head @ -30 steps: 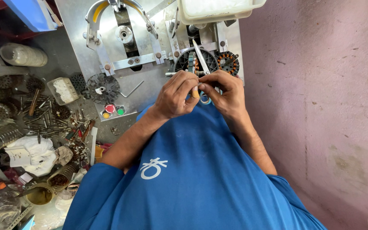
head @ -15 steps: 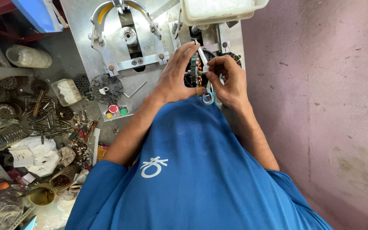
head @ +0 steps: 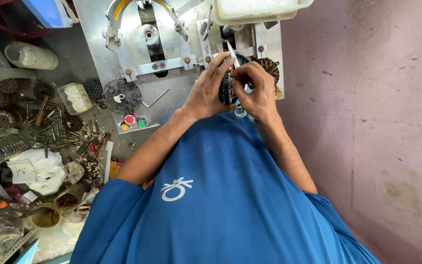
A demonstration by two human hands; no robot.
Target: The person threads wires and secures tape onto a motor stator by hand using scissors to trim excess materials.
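Left hand (head: 206, 93) grips dark round wound stator (head: 224, 92); right hand (head: 255, 90) pinches silver scissors (head: 234, 56) against it.

Both hands meet at about one o'clock over the metal machine (head: 172, 93). The left hand (head: 206, 93) grips a dark round stator (head: 224, 92); the right hand (head: 256, 90) holds scissors (head: 234, 57) against it. Scattered metal parts (head: 50, 127) lie at nine o'clock.

bright, even daylight, soft shadows, mild glare on metal, wide-angle bending at the edges.
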